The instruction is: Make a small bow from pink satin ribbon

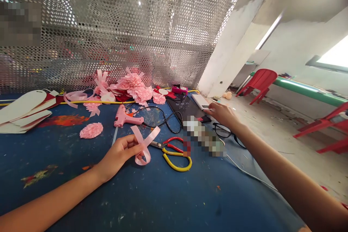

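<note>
Between the thumb and fingers of my left hand [127, 151] is a pink ribbon [146, 143], folded into a loop with its two tails crossed and pointing up. My right hand [224, 116] reaches far forward, its fingers bent at the near end of a flat white box [200, 101]; the fingertips show only in part. Just right of the ribbon lie scissors [177, 156] with one red and one yellow handle. A pink glue gun [126, 117] rests beyond my left hand. A pink ruffled flower piece [91, 130] lies to its left.
Pink flowers [133, 87] and ribbon pieces are heaped against a perforated metal screen [130, 18]. White cut shapes [24, 110] stand at left. A black tablet [185, 106], eyeglasses [223, 130], a blurred-out object [203, 136] and a white cable [250, 174] lie right. Red chairs [259, 83] stand beyond.
</note>
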`<move>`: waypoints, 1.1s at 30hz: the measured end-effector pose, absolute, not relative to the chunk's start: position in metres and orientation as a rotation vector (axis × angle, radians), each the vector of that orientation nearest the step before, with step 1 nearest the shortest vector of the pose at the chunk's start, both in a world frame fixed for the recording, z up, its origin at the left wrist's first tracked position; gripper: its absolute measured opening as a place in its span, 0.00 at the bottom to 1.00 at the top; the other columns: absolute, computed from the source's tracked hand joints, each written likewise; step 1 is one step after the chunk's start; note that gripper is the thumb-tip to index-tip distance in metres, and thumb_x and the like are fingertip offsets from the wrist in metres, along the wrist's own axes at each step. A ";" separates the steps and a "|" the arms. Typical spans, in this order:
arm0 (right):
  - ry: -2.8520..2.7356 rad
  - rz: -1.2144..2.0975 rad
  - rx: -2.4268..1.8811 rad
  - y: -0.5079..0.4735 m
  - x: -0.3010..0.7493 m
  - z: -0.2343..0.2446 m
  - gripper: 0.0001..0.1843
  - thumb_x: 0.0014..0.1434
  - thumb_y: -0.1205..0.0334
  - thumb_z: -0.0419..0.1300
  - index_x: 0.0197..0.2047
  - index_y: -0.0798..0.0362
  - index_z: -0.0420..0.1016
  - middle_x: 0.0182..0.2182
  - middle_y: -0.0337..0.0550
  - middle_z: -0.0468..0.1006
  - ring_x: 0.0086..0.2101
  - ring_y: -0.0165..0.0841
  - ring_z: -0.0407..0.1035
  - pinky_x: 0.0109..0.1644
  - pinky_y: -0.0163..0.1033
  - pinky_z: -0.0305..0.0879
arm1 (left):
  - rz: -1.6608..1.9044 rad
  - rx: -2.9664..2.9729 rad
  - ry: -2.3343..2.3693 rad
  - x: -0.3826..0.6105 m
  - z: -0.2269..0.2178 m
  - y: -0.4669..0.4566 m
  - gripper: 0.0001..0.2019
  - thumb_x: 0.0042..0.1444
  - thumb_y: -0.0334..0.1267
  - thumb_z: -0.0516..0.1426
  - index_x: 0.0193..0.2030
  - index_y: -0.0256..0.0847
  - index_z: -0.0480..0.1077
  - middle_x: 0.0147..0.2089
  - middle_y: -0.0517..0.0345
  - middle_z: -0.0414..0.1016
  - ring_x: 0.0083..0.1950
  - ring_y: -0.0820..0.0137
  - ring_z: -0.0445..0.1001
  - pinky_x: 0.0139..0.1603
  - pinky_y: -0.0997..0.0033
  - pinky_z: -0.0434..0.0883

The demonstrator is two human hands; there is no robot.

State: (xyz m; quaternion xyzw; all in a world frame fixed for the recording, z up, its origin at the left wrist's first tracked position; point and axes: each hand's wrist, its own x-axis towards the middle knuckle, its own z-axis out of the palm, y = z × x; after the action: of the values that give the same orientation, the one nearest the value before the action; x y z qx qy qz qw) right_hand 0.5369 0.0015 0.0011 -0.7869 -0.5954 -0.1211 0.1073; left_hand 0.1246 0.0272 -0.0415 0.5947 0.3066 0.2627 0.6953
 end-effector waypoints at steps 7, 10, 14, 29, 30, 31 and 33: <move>-2.009 -0.070 -1.972 -0.039 0.518 -0.008 0.34 0.49 0.36 0.56 0.55 0.44 0.64 0.59 0.48 0.60 0.58 0.48 0.53 0.60 0.56 0.52 | 0.581 1.330 0.695 0.126 -0.041 0.028 0.10 0.52 0.43 0.59 0.34 0.37 0.72 0.28 0.59 0.72 0.31 0.71 0.70 0.34 0.73 0.65; -1.976 -0.029 -2.023 -0.051 0.518 -0.013 0.38 0.44 0.36 0.61 0.55 0.44 0.64 0.60 0.49 0.58 0.60 0.52 0.49 0.61 0.58 0.49 | 0.588 1.343 0.697 0.126 -0.039 0.027 0.10 0.51 0.43 0.60 0.32 0.37 0.72 0.27 0.60 0.71 0.30 0.71 0.70 0.34 0.74 0.65; -1.903 0.031 -2.011 -0.053 0.518 -0.013 0.37 0.43 0.38 0.62 0.55 0.44 0.65 0.59 0.49 0.59 0.60 0.52 0.51 0.61 0.58 0.49 | 0.598 1.336 0.694 0.126 -0.039 0.026 0.09 0.51 0.42 0.60 0.33 0.37 0.72 0.28 0.60 0.72 0.31 0.72 0.69 0.35 0.74 0.65; -1.593 0.127 -1.758 -0.052 0.482 -0.004 0.20 0.49 0.41 0.59 0.37 0.48 0.73 0.43 0.49 0.74 0.47 0.45 0.67 0.52 0.51 0.62 | 0.662 1.276 0.664 0.126 -0.040 0.025 0.11 0.49 0.42 0.62 0.33 0.35 0.72 0.27 0.60 0.73 0.30 0.73 0.70 0.34 0.74 0.66; -1.514 0.165 -1.753 -0.052 0.464 -0.001 0.19 0.49 0.41 0.59 0.35 0.48 0.73 0.39 0.48 0.75 0.42 0.44 0.69 0.46 0.49 0.66 | 0.675 1.267 0.663 0.126 -0.040 0.025 0.11 0.49 0.42 0.62 0.33 0.36 0.72 0.27 0.60 0.73 0.30 0.73 0.70 0.34 0.74 0.66; -1.434 0.253 -1.742 -0.051 0.443 0.002 0.18 0.49 0.42 0.59 0.34 0.48 0.72 0.33 0.46 0.76 0.36 0.41 0.71 0.40 0.47 0.68 | 0.685 1.257 0.662 0.126 -0.039 0.024 0.11 0.49 0.42 0.62 0.32 0.36 0.72 0.26 0.60 0.73 0.29 0.73 0.70 0.35 0.74 0.66; -1.410 0.525 -1.656 -0.051 0.395 0.007 0.17 0.50 0.44 0.60 0.34 0.48 0.71 0.29 0.43 0.76 0.31 0.37 0.71 0.35 0.43 0.68 | 0.711 1.230 0.658 0.126 -0.039 0.022 0.11 0.48 0.42 0.63 0.31 0.36 0.72 0.26 0.60 0.74 0.29 0.73 0.70 0.35 0.74 0.66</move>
State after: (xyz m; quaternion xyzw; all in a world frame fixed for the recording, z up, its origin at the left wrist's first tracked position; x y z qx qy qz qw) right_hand 0.3950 -0.0514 0.0074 -0.6659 -0.5667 0.2111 0.4369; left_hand 0.1259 0.0220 -0.0389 0.5542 0.2963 0.3203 0.7088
